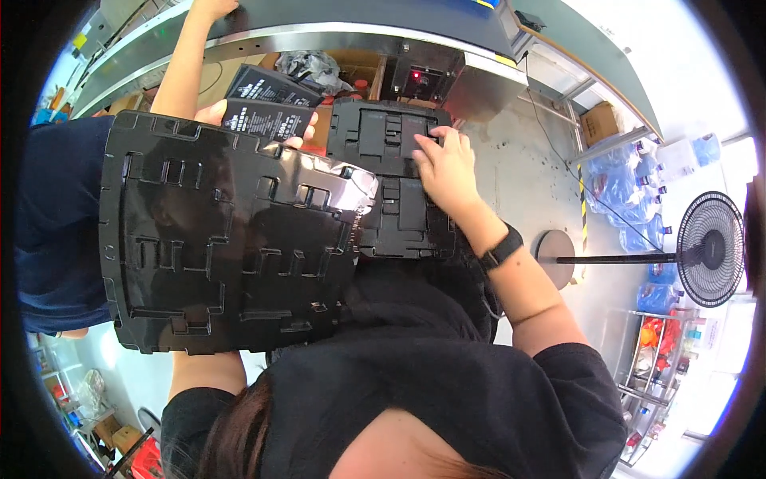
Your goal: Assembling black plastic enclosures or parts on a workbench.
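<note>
Two white-lettered black packs [268, 120]

Black pedestal fan [712, 249] at right, round base on grey floor [511, 168]. Blue-tinted bottles [626, 188] piled near it, cardboard box [602, 124] beside them. Metal rack [645, 394] lower right, red-orange items on it. Red light [416, 76] lit below table [367, 16] edge.

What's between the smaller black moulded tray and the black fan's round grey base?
In the head view, the right forearm with a black wristwatch, then pale grey floor.
</note>
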Demonstrator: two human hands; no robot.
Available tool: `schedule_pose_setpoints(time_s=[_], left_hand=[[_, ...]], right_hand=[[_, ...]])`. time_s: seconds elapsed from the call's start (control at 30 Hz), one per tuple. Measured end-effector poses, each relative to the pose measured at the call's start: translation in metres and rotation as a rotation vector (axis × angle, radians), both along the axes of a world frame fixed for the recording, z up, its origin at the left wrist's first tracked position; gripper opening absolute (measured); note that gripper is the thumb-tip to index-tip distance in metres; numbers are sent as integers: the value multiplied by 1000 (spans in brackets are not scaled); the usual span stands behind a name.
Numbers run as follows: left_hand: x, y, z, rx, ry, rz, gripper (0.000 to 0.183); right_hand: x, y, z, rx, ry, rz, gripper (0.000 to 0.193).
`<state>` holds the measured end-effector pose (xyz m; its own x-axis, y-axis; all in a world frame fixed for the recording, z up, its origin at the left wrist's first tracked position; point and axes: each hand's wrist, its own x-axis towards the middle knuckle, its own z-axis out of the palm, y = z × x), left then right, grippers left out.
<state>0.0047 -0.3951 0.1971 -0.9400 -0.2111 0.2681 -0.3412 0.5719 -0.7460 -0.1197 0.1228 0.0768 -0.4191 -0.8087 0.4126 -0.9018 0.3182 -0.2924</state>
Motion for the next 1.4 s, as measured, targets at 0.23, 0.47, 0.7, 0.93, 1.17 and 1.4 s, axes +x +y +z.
schedule_pose_setpoints(time_s=[0.23,0.47,0.7,0.93,1.17,1.4], left_hand=[[73,200,-31,1302,885,-153,20],[87,277,-73,2450,1293,-72,38],[101,276,-112,2818,1572,-227,48],[92,322,-105,3024,1238,-230,55],[81,376,-110,2925,954,-38,45],[100,387,-97,2795,862,71,48]], right_hand=[[66,17,55,-54,-1707,407,36],[32,99,50,-382,-1925,333,36],[57,144,15,-351,-2039,-300,34],[37,121,31,704,-1134,-375,59],[45,93,22,242,52,125,74],[58,92,-3,367,92,243,62]])
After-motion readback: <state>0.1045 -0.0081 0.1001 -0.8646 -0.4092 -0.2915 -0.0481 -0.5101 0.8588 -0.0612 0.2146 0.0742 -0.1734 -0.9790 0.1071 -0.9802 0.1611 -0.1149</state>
